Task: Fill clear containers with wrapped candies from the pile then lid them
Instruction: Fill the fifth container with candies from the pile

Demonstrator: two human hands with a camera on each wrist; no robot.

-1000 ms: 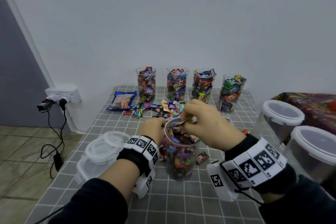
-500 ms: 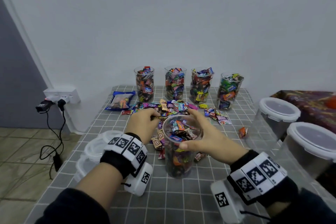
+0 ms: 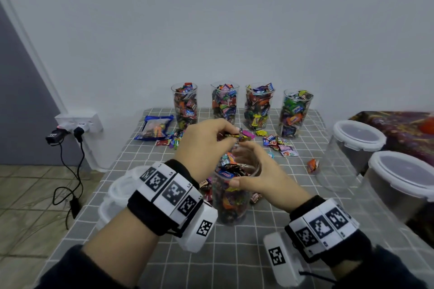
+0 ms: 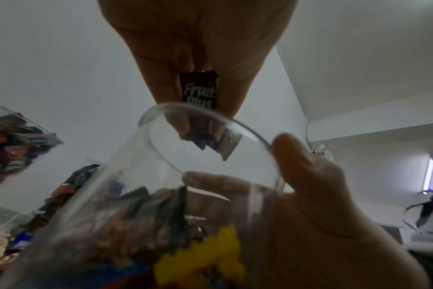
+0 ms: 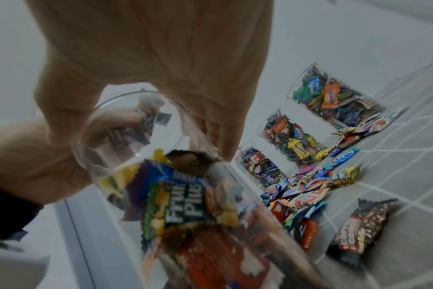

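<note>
Pinching a dark "Fruit Plus" candy (image 4: pixel 199 91) above the round clear cup (image 3: pixel 231 197), left hand (image 3: pixel 202 145) grip closed, right hand (image 3: pixel 263 176) grip curled around the rim, crinkly "Mentos" wrappers (image 3: pixel 279 144) on the checked table (image 3: pixel 234 253) at one o'clock.

1. Left hand (image 3: pixel 202 145) lifted off the pile of loose wrapped candies (image 3: pixel 279 144) on the grey grid-patterned tablecloth (image 3: pixel 234 253); half a second ago reaching into it, now raised above the rim of the near clear plastic tumbler (image 3: pixel 231 204).
2. Now pinching small wrapped candies (image 4: pixel 199 91) between thumb and fingertips, dark "Fruit Plus" wrapper showing in the left wrist view.
3. Right hand (image 3: pixel 263 176) no longer over the tumbler mouth dropping candy, as one second ago; since half a second ago curled round the rim from the right, thumb near side, fingers far side.
4. Head view shifted slightly lower and closer.
</note>
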